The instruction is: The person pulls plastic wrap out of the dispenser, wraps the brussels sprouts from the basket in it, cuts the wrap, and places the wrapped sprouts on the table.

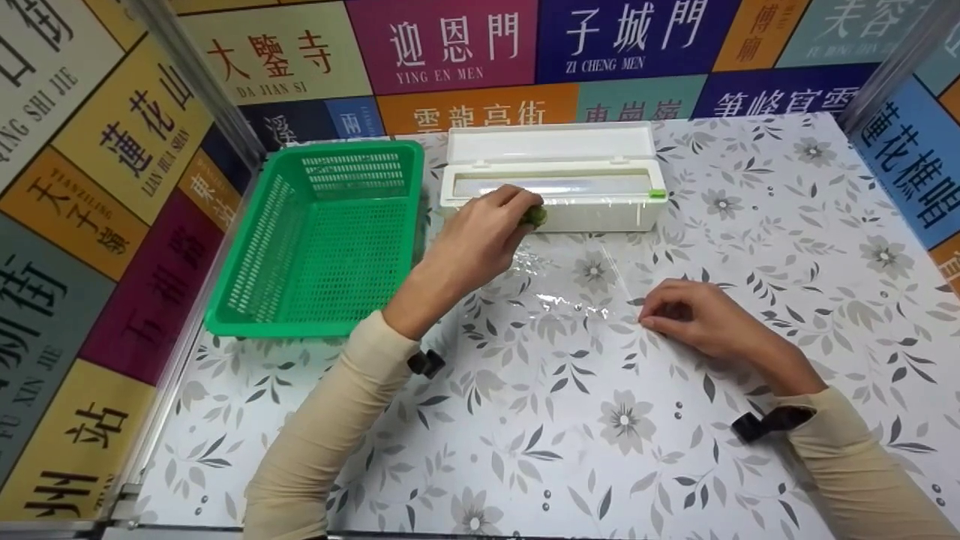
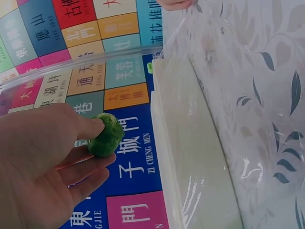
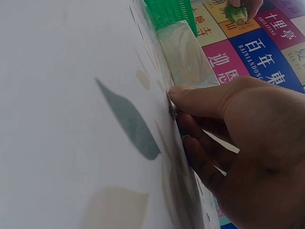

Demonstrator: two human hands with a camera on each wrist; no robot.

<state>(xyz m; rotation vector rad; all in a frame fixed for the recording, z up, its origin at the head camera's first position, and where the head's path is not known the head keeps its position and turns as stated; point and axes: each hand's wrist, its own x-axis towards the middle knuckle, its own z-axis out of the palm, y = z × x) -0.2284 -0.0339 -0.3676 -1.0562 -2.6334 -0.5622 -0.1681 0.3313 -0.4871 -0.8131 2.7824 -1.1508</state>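
Observation:
My left hand (image 1: 487,232) pinches a Brussels sprout (image 2: 106,135), small, round and green, between thumb and fingers, above the front of a white cling film dispenser (image 1: 592,217). The sprout's pale cut end faces the camera in the right wrist view. From the dispenser a clear sheet of cling film (image 1: 570,300) stretches forward over the table. The near right corner of that film is pinched by my right hand (image 1: 694,315), thumb against fingertips, low over the tabletop. The dispenser's lid (image 1: 551,142) stands raised at the back, and a green slider (image 1: 657,194) sits at its right end.
To the left of the dispenser is a green plastic basket (image 1: 416,247) with perforated walls and nothing in it. The table has a white cover (image 1: 525,450) printed with grey leaves and flowers. Panels with colourful signs (image 1: 450,45) rise behind and along both sides.

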